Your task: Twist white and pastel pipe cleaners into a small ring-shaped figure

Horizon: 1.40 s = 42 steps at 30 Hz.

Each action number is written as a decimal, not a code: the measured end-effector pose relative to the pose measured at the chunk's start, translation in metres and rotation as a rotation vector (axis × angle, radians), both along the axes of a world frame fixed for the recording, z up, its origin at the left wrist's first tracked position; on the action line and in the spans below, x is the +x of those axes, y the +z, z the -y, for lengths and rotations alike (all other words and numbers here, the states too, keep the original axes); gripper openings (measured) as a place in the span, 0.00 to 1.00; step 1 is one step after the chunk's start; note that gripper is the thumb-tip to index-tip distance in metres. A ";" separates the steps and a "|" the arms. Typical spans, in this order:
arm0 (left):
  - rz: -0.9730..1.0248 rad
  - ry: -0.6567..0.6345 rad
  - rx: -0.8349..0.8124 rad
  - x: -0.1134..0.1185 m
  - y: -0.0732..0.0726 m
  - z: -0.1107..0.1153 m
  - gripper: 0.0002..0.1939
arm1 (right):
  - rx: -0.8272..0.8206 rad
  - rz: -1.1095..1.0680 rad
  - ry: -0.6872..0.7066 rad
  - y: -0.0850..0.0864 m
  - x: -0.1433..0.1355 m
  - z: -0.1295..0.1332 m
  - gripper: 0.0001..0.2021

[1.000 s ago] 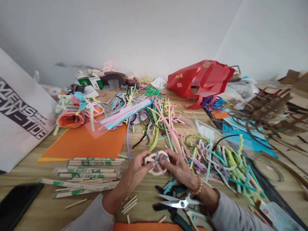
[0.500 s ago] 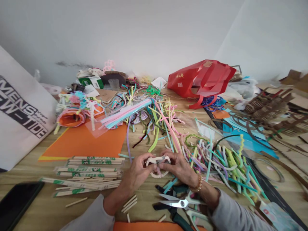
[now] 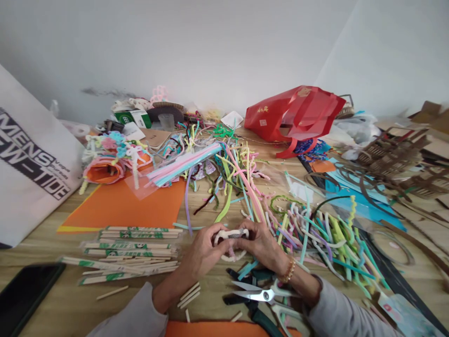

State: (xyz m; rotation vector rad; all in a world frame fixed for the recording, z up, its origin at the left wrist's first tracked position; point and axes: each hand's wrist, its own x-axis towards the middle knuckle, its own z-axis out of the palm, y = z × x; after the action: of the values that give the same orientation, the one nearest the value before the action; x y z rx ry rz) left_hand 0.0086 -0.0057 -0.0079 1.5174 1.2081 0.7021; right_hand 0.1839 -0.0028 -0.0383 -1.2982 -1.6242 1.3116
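Between both hands is a small looped piece of white and grey pipe cleaners (image 3: pixel 231 233), with a bit of pink low inside it. My left hand (image 3: pixel 206 249) is closed on its left side, thumb pressed inward. On the right side my right hand (image 3: pixel 261 243) pinches the same piece, the two thumbs nearly meeting at its middle. The fingers hide part of the loop. Below my right hand lie white-handled scissors (image 3: pixel 266 296), blades apart and pointing left, on top of dark-handled pliers (image 3: pixel 259 318).
Wrapped wooden chopsticks (image 3: pixel 133 248) lie left, near a phone (image 3: pixel 30 297). Loose pipe cleaners (image 3: pixel 326 238) heap at right; a packaged bundle (image 3: pixel 185 164) lies mid-table. Orange sheets (image 3: pixel 129 206), a red bag (image 3: pixel 291 114) and a white bag (image 3: pixel 31 168) stand or lie around.
My fingers have shifted slightly around the looped piece, and the grey part on its right shows a little differently. Both hands keep hold of it in the same place.
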 end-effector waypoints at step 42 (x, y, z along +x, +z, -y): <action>-0.010 0.095 0.025 0.003 0.001 0.000 0.03 | -0.046 -0.145 0.002 0.012 -0.006 0.004 0.08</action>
State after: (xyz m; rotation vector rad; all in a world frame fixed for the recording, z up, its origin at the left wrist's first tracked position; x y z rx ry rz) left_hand 0.0118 -0.0059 -0.0070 1.4935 1.2901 0.7757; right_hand 0.1782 -0.0066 -0.0260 -1.1987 -1.5041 1.4178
